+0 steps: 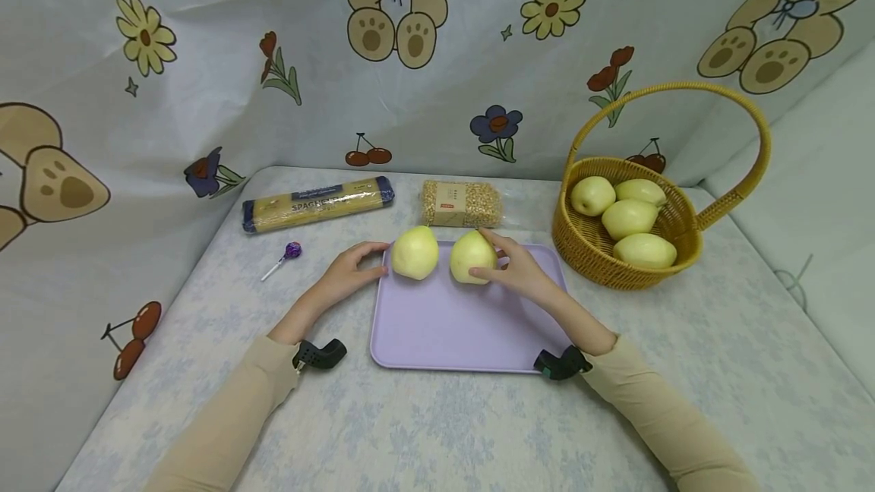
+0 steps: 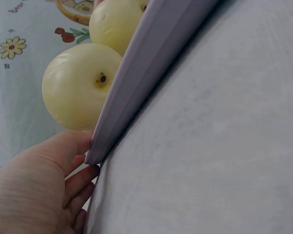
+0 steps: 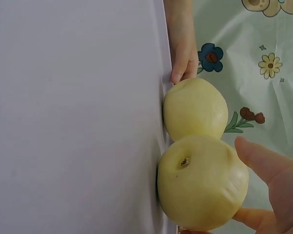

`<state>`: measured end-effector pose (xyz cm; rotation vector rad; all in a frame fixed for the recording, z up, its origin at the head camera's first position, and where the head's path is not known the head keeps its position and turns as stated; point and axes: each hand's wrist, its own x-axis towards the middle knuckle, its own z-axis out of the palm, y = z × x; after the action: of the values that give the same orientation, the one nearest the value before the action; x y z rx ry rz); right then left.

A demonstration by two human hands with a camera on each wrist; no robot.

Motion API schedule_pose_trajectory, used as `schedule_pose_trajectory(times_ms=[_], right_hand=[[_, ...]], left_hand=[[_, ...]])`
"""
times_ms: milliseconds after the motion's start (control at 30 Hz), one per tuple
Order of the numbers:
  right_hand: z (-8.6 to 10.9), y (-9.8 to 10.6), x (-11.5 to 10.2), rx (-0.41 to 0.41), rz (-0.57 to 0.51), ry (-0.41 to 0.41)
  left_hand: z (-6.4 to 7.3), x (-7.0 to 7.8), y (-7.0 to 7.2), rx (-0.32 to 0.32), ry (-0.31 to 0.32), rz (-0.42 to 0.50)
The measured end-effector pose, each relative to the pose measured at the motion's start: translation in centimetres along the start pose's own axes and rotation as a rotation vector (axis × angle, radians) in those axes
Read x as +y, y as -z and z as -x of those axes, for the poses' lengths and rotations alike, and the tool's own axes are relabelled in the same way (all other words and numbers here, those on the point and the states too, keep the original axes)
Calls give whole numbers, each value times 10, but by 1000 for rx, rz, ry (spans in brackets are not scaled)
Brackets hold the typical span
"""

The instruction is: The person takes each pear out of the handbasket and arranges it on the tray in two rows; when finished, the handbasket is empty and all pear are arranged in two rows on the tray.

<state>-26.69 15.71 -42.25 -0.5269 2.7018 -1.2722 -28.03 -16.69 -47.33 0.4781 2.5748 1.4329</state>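
Two pale yellow pears stand side by side on a lilac tray (image 1: 437,332), near its far edge. My right hand (image 1: 517,270) holds the right pear (image 1: 470,255), its thumb and fingers spread around the fruit; the right wrist view shows that pear (image 3: 205,183) with its stem end towards the tray. At the tray's far left corner, my left hand (image 1: 349,273) pinches the rim, close beside the left pear (image 1: 415,253). In the left wrist view the thumb lies on the rim and the other fingers are at its outer side, partly hidden.
A wicker basket (image 1: 570,249) with a tall handle holds several more pears (image 1: 630,219) at the right. Behind the tray lie a spaghetti pack (image 1: 317,204) and a bag of yellow grains (image 1: 461,203). A purple lollipop (image 1: 292,250) lies at the left.
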Motion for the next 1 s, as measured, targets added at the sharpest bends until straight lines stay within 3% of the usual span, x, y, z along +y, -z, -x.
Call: schedule_pose_trajectory(times_ms=[233,367,500,600,767,1000], right_hand=[[0,6,1,-12,-17,-33],[1,29,-2,30,-59,-61],[5,65,-3,171,-102,-66],[8,90,1,328,-102,-65],[7,122,30,563,-31,-116],[11,150,76,731,106,-199]], left_hand=[[-1,0,-1,0,5,-12],[-1,-1,-1,1,3,-9],[-1,-2,0,-1,-8,-1],[-1,-1,1,-3,-8,-2],[0,-1,2,-2,5,0],[0,0,0,-6,0,12]])
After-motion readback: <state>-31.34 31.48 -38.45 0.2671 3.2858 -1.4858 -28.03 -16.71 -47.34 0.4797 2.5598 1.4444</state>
